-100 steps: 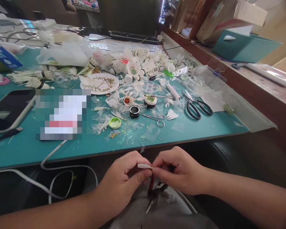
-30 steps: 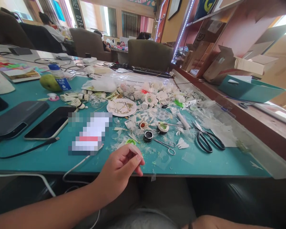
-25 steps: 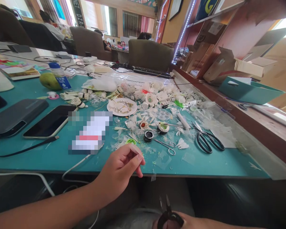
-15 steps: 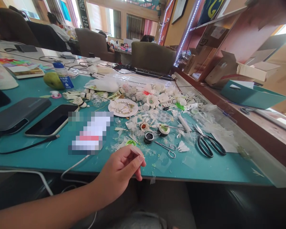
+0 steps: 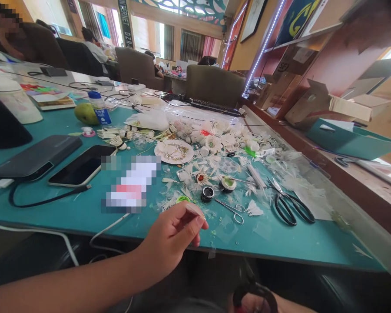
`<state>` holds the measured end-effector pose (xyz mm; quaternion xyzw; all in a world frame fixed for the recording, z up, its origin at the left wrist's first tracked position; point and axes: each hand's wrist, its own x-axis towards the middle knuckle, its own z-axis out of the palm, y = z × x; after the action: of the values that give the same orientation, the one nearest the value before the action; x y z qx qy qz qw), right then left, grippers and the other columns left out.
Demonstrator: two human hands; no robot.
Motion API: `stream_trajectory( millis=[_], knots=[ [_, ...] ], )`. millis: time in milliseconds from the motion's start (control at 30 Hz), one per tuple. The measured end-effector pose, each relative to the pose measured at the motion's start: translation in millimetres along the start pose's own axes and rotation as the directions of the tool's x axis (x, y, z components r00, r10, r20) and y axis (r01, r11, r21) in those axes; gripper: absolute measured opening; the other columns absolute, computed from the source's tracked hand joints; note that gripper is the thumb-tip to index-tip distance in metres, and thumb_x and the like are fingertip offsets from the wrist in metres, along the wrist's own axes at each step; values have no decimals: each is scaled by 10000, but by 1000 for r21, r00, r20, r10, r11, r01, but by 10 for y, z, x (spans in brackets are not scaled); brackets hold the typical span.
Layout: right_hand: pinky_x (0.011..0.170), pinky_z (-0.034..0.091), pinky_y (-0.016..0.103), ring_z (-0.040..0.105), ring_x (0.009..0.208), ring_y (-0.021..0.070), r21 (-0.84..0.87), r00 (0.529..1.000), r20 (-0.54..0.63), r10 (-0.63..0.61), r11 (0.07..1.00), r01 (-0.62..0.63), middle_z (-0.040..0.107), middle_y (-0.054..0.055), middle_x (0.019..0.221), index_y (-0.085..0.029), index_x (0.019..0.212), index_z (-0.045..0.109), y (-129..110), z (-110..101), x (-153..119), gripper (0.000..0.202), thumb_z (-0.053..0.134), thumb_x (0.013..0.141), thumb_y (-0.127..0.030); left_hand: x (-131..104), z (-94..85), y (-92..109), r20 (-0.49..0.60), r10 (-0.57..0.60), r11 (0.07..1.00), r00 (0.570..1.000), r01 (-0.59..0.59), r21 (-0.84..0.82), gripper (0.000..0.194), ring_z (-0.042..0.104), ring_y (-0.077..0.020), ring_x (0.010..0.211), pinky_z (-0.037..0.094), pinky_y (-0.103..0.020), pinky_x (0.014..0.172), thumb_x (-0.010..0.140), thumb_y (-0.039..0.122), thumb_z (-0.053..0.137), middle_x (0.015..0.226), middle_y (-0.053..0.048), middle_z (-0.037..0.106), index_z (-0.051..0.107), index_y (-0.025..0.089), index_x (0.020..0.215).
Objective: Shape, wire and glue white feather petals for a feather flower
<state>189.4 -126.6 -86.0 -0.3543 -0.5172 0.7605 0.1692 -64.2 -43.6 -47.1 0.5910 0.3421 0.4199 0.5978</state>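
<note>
My left hand (image 5: 179, 230) is closed over the table's front edge, thumb and fingers pinched together; what it holds, if anything, is too small to name. Low in the view, below the table edge, my right hand (image 5: 256, 302) is wrapped round the dark handles of a pair of scissors (image 5: 252, 289), whose blades point up and look blurred. On the teal table (image 5: 124, 228) beyond my left hand lie a small black jar (image 5: 207, 194), small silver scissors (image 5: 230, 208), large black-handled scissors (image 5: 288, 204) and a white feather piece (image 5: 254, 208).
A heap of shuttlecocks (image 5: 211, 139) and a white plate (image 5: 173, 151) with thin stems lie farther back. To the left are a phone (image 5: 83, 165), a power bank (image 5: 35, 157), cables and a glue bottle (image 5: 99, 108). Cardboard boxes stand at right; people sit in the background.
My right hand has come into view at the bottom with the dark-handled scissors. The camera view has shifted, so the scene sits slightly right and lower. My left hand keeps its pinch.
</note>
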Motion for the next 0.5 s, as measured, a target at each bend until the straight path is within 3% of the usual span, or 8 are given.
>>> stream_trajectory(
  millis=[100, 200, 233, 300, 333, 400, 467, 500],
  knots=[
    [544, 359, 185, 453, 552, 61, -18, 998, 27, 54, 998, -54, 525, -40, 607, -132, 728, 628, -418, -85, 34, 595, 855, 648, -676, 60, 64, 40, -23, 41, 998, 999, -40, 46, 199, 614, -97, 603, 501, -208, 582, 1005, 304, 569, 815, 19, 653, 647, 205, 850],
    [509, 332, 194, 436, 544, 75, -142, 986, 150, 78, 988, -56, 538, -27, 661, -120, 883, 700, -957, -174, 48, 576, 775, 729, -670, 198, 116, 95, -22, 131, 988, 991, -128, 80, 164, 596, -105, 578, 485, -225, 570, 975, 279, 607, 778, 22, 640, 653, 206, 837],
    [521, 358, 207, 438, 532, 80, -186, 983, 178, 48, 982, -14, 543, -29, 662, -125, 927, 708, -1114, -203, 52, 529, 793, 735, -610, 248, 122, 108, -36, 168, 983, 985, -164, 84, 152, 594, -105, 576, 486, -229, 576, 968, 267, 613, 780, 22, 640, 650, 206, 834],
    [615, 438, 253, 518, 636, 128, -328, 981, 42, -189, 925, 193, 574, -2, 745, -149, 1054, 695, -1334, -257, 76, 421, 725, 835, -507, 328, 115, 114, -91, 239, 969, 967, -232, 83, 137, 596, -101, 579, 493, -230, 581, 970, 246, 599, 809, 22, 639, 635, 212, 843],
    [645, 465, 267, 555, 693, 148, -456, 935, -45, -351, 840, 294, 598, 20, 807, -170, 1080, 678, -1388, -285, 105, 323, 675, 892, -433, 349, 103, 106, -121, 265, 963, 956, -257, 79, 140, 598, -98, 582, 497, -228, 578, 981, 242, 581, 827, 23, 638, 626, 217, 851],
    [669, 489, 276, 577, 732, 159, -750, 751, -139, -645, 564, 346, 601, 24, 850, -208, 1104, 634, -1389, -345, 196, 189, 622, 925, -266, 352, 71, 79, -161, 297, 955, 941, -289, 71, 147, 600, -89, 579, 510, -222, 572, 1003, 233, 556, 855, 30, 641, 618, 230, 870],
    [636, 487, 267, 568, 676, 151, -931, 592, -79, -802, 272, 244, 584, 3, 812, -222, 1123, 594, -1287, -406, 310, 266, 626, 870, -146, 322, 42, 53, -163, 313, 950, 936, -305, 69, 149, 597, -79, 575, 525, -220, 591, 1011, 213, 555, 861, 41, 656, 630, 244, 886],
    [609, 480, 263, 564, 646, 149, -969, 551, -29, -834, 159, 191, 580, -4, 791, -220, 1136, 580, -1218, -435, 362, 319, 630, 837, -120, 306, 31, 46, -150, 320, 947, 935, -312, 74, 146, 599, -76, 582, 531, -220, 611, 1008, 199, 566, 857, 47, 666, 644, 251, 896]
  ],
)
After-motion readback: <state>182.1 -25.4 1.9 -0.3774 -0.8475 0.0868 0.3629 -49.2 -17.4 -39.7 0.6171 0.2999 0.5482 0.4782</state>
